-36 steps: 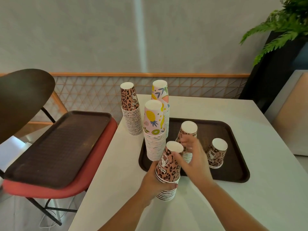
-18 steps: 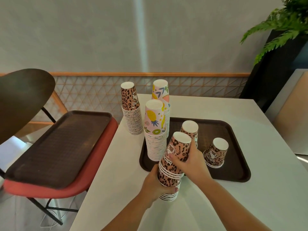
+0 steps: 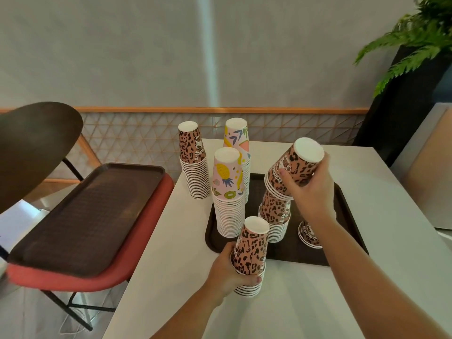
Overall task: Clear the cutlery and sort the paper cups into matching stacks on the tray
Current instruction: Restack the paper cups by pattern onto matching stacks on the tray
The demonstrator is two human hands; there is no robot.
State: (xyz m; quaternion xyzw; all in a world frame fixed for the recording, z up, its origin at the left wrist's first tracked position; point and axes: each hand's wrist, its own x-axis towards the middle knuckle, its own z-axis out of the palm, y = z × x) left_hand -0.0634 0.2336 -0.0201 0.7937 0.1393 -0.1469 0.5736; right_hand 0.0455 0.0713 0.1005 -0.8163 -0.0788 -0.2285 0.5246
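My left hand (image 3: 231, 270) grips a short stack of leopard-print cups (image 3: 250, 253) standing on the white table just in front of the dark tray (image 3: 347, 250). My right hand (image 3: 310, 189) holds a tilted bunch of leopard cups (image 3: 292, 167) in the air, right above another leopard stack (image 3: 275, 218) on the tray. A small leopard stack (image 3: 308, 234) sits on the tray, partly behind my right forearm. Two fruit-print stacks, one near (image 3: 228, 192) and one far (image 3: 238, 140), stand at the tray's left side. A tall leopard stack (image 3: 194, 165) stands on the table left of the tray.
A second dark tray (image 3: 83, 216) lies on a red chair seat (image 3: 73, 280) left of the white table (image 3: 381, 192). A dark round chair back (image 3: 31, 148) is at far left. A black planter with a fern (image 3: 415, 45) stands at the back right.
My right hand lifted the upper leopard cups off the stack held by my left hand and carried them up and right, over the tray stack. The left-hand stack is now shorter.
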